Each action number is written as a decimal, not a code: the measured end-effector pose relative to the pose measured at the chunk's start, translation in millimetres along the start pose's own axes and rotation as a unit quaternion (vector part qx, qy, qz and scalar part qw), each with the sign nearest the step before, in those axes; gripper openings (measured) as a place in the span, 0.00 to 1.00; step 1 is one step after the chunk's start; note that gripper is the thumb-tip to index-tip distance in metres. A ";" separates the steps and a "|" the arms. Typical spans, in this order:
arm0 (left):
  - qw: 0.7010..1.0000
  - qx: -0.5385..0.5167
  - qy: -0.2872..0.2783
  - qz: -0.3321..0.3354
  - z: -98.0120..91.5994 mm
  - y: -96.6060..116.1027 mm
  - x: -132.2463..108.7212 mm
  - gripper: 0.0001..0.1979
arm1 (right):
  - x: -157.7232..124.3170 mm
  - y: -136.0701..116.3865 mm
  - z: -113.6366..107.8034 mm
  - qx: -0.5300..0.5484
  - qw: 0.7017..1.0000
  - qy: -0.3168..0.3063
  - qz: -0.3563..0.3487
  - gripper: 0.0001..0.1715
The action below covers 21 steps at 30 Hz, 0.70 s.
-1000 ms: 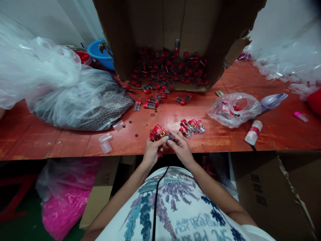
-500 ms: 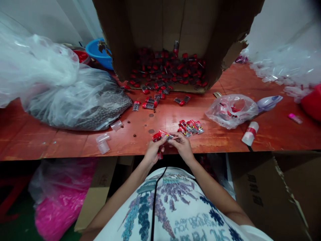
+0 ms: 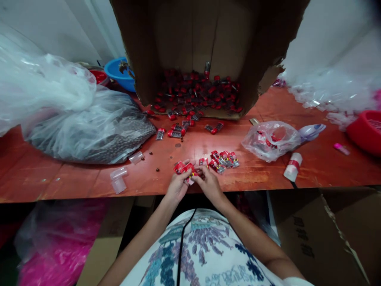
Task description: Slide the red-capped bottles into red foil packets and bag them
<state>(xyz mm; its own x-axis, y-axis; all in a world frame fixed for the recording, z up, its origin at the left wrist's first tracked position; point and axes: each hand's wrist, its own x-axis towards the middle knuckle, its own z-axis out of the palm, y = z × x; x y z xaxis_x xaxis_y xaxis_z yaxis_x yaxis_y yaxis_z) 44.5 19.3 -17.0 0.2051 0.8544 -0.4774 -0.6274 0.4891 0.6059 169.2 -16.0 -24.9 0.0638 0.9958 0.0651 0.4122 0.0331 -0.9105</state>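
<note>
Left hand (image 3: 177,186) pinches red packets (image 3: 179,167) while the right hand (image 3: 208,183) touches their edge, its grip unclear, and a slackened left thumb could spill them onto the table (image 3: 253,175).

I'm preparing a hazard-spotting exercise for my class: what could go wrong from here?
The red printed plastic packets in the left hand might slip and fall, since the hands work close to the front edge of the reddish-orange table. The small, dark, round bead lying loose nearby could roll off. The clear, colourless plastic containers near that edge could get knocked down.
</note>
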 end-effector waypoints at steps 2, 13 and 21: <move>1.000 0.004 0.008 0.019 -1.1 -1.9 -1.0 0.17 | 7.8 0.4 3.4 0.006 1.000 0.000 -0.012 0.15; 0.994 0.002 0.106 0.014 -5.4 13.2 9.0 0.07 | 78.2 -9.0 -34.7 -0.291 0.934 -0.169 -0.117 0.17; 0.990 -0.039 0.133 0.013 -6.7 24.3 10.7 0.07 | 183.7 23.3 -65.9 -0.379 0.925 -0.021 -0.018 0.26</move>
<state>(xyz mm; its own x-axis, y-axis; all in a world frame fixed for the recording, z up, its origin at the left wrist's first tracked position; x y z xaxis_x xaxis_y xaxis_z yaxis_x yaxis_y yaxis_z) 26.5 39.2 -11.7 -0.0097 0.7847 -0.6198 -0.6882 0.4445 0.5735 250.4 162.1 -7.2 0.0087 0.9982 0.0595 0.9329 0.0133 -0.3598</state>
